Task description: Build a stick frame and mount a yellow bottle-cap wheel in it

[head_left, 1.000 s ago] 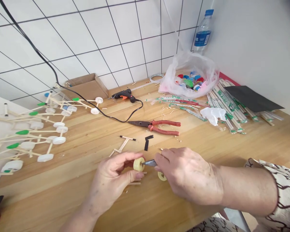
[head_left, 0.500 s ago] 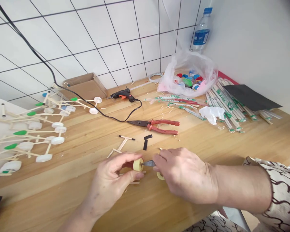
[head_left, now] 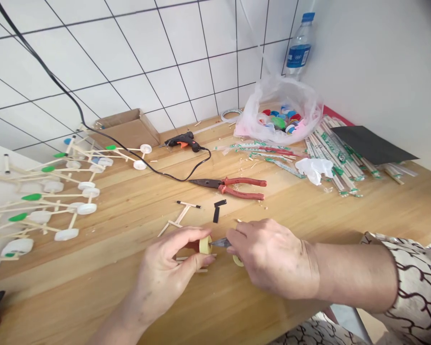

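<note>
My left hand (head_left: 168, 266) pinches a pale yellow bottle cap (head_left: 205, 245) on edge between thumb and fingers. My right hand (head_left: 273, 258) is closed around a tool with a pointed grey metal blade (head_left: 221, 242); its handle is hidden in the fist. The blade's tip meets the cap's face at its middle. Partly under the right hand shows another pale yellow round piece (head_left: 238, 261). A frame of thin wooden sticks (head_left: 179, 218) with black ends lies just beyond the left hand, near two small black strips (head_left: 216, 214).
Red-handled pliers (head_left: 242, 187) and a glue gun (head_left: 183, 142) with a black cord lie farther back. Stick-and-cap models (head_left: 72, 208) crowd the left. At the back right are a plastic bag (head_left: 251, 120) of caps, wrapped chopsticks (head_left: 341, 155), a black sheet (head_left: 371, 143) and a water bottle (head_left: 299, 52).
Both hands stay at the same spot, the blade's tip still at the cap. My right hand and forearm have shifted very slightly to the left.
</note>
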Available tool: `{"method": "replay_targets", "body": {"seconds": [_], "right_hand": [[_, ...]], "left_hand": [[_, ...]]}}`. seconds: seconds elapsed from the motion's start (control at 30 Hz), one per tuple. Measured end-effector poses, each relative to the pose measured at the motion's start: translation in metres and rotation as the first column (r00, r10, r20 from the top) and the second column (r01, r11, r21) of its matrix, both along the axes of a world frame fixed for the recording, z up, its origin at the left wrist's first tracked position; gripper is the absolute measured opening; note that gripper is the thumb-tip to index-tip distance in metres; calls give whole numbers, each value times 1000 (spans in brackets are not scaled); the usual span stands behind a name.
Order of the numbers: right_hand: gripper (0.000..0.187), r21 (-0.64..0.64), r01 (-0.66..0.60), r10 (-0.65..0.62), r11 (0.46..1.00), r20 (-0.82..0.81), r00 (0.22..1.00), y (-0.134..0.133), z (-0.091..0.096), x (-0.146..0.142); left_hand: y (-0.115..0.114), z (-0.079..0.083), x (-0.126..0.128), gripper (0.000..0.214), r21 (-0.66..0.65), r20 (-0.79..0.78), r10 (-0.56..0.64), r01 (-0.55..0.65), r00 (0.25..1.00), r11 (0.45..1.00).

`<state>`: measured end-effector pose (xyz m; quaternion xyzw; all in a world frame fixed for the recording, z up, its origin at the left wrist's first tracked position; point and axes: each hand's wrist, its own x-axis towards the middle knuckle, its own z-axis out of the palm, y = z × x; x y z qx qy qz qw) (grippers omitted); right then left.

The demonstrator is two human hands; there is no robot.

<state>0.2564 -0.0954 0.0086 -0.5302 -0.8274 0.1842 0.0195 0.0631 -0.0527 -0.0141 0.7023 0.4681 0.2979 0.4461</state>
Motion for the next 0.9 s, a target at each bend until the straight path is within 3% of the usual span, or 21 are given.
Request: {"method": "replay_targets", "body": {"seconds": [0.1,0.17,0.27,0.33,0.4,0.47,0.53,0.6,0.67,0.77,0.83,0.9], "right_hand": [[10,277,-204,181,939,105,978,-5,-10,2],[10,333,-211,189,919,99,977,-6,-13,3],[10,109,-46,47,993,-7,999,-2,-7,3],[14,-97,63,-69,993,-61,996,2,0,2],[19,-178,117,-131,977,-69,989,5,4,1],[15,-123,75,-79,990,-23,997,5,2,1],[12,32,-82,80,996,57,995,2,-3,1],[14,196,-224,205,955,113,972,-2,-8,2],[12,238,-213,196,948,91,976,-3,-9,2],[9,0,7,-7,1000,-26,1000,0,-2,2],[15,-161,110,-126,981,-90,988,3,3,2],[20,-212,141,-168,967,-114,979,5,6,2]], "left_hand": [[2,-1,-1,23,-4,5,-22,22,1000,1000],[2,-1,0,23,5,-1,-25,25,1000,1000],[2,1,2,22,31,-21,-30,31,999,999],[1,3,3,21,80,-31,-40,42,999,996],[2,3,2,21,136,-42,-35,40,999,990],[2,2,1,22,168,-61,-25,35,998,985],[3,0,0,23,173,-85,-23,38,996,984],[4,-1,-1,22,174,-103,-27,45,994,984],[3,-1,-1,22,168,-102,-27,44,994,985],[1,1,0,22,147,-82,-35,47,996,988],[1,2,0,22,158,-74,-36,48,997,986],[0,4,1,22,178,-74,-29,42,997,983]]}}
